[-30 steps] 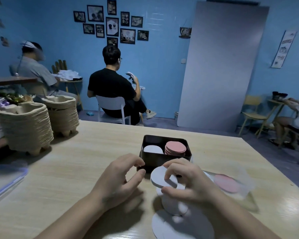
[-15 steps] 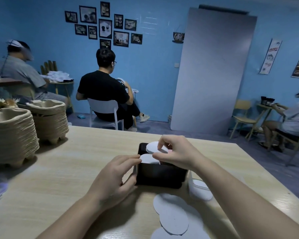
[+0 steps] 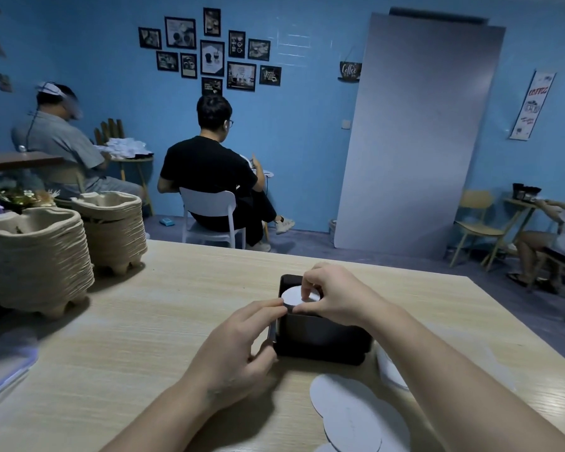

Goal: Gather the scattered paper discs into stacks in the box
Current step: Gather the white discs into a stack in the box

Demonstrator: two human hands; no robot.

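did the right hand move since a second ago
Yes. The right hand went from the loose discs on the near side of the black box forward to over the box, pressing a white disc there.

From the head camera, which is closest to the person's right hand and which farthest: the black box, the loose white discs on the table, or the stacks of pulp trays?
Measured from the right hand:
1. Black box: directly beneath it.
2. Loose white discs: on the table nearer the person, just past the box.
3. Pulp tray stacks: far left of the table.
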